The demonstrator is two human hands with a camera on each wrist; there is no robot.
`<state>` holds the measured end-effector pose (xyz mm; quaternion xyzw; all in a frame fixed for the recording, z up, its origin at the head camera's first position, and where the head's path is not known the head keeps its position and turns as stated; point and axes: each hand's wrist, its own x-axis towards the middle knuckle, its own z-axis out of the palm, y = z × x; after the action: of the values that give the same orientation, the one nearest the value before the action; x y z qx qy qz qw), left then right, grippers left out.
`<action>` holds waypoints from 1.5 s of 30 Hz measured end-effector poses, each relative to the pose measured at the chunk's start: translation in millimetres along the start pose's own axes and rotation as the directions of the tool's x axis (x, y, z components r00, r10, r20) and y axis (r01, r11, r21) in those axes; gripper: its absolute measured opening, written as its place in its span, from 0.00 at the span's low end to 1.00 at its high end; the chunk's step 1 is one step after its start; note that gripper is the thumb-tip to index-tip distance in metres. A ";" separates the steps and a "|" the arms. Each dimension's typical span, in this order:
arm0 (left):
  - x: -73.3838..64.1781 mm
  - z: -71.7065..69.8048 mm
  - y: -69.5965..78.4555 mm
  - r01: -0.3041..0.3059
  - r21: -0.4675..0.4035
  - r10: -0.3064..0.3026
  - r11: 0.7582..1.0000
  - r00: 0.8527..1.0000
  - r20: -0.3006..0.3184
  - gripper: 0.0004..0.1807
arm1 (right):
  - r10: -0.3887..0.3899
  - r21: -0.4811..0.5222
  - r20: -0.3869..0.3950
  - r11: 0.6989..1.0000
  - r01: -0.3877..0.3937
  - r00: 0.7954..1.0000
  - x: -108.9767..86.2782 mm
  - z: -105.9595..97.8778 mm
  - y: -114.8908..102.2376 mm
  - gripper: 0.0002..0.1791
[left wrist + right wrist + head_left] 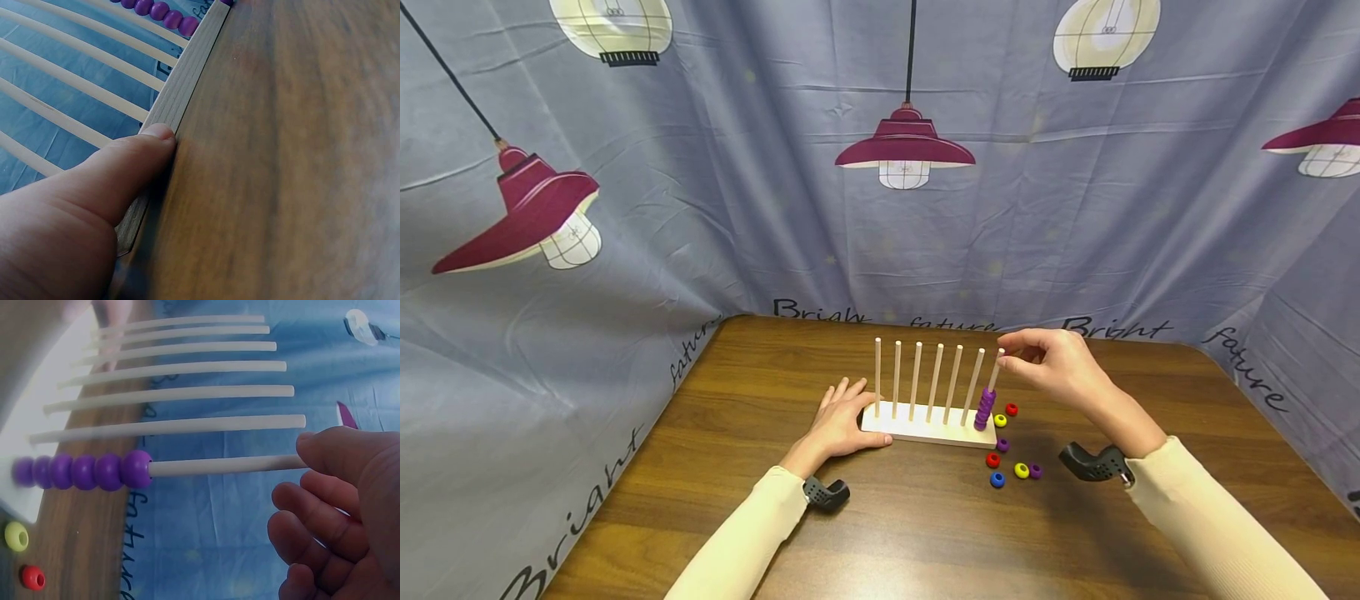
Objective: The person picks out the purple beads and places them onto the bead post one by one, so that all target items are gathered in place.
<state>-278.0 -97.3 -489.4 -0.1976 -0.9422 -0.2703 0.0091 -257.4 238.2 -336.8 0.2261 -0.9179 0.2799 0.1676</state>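
Observation:
A pale wooden base (928, 425) with several upright pegs stands on the table. Its rightmost peg (219, 465) carries a stack of purple beads (984, 410) at the bottom, bare above. My left hand (841, 421) holds the base's left end, thumb along the front edge and the other fingers behind and beside it. At the top of the rightmost peg is my right hand (1060, 362), its thumb and index finger around the tip with a gap between them. No bead shows in those fingers; the thumb hides the peg's tip in the right wrist view.
Loose beads lie right of the base: a red bead (1012, 409), a yellow bead (1000, 421), a purple bead (1003, 445), a blue bead (997, 479) and several more. A lamp-printed curtain (805, 233) hangs behind the brown wooden table (880, 533).

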 end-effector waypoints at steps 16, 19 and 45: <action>0.0 0.0 0.5 0.004 0.007 -0.004 1.000 1.000 0.002 0.40 | 0.039 -0.009 0.015 0.999 -0.039 0.999 -11.2 -2.8 7.6 0.09; 0.8 -0.5 0.8 0.004 0.008 -0.004 1.000 1.000 0.004 0.40 | 0.052 -0.013 0.022 0.999 -0.052 0.998 -14.7 -3.2 10.4 0.10; -0.4 -1.5 1.7 0.009 -0.012 -0.009 1.000 1.000 0.007 0.39 | 0.127 0.056 0.050 0.990 -0.130 0.991 -49.7 34.4 49.8 0.12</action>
<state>-277.2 -97.0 -487.4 -0.1943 -0.9416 -0.2751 0.0033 -247.1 270.8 -407.2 0.1779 -0.9255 0.3117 0.1211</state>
